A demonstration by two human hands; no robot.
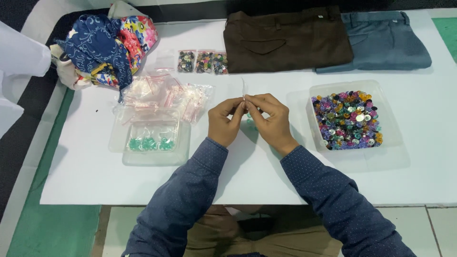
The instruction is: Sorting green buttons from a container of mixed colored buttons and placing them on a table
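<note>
Hands meet mid-table: left hand (224, 121) and right hand (269, 119) pinch one small clear plastic bag (244, 90), fingertips narrow. Glossy round buttons (347, 119) fill the clear square tub (319, 90), near right.

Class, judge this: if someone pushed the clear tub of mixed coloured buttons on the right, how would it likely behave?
The clear tub looks thin-walled, so it would probably flex if squeezed. Heaped with mixed coloured buttons, it is likely fairly heavy for its size. On the smooth white table it should slide rather than tip, being low and wide.
</note>
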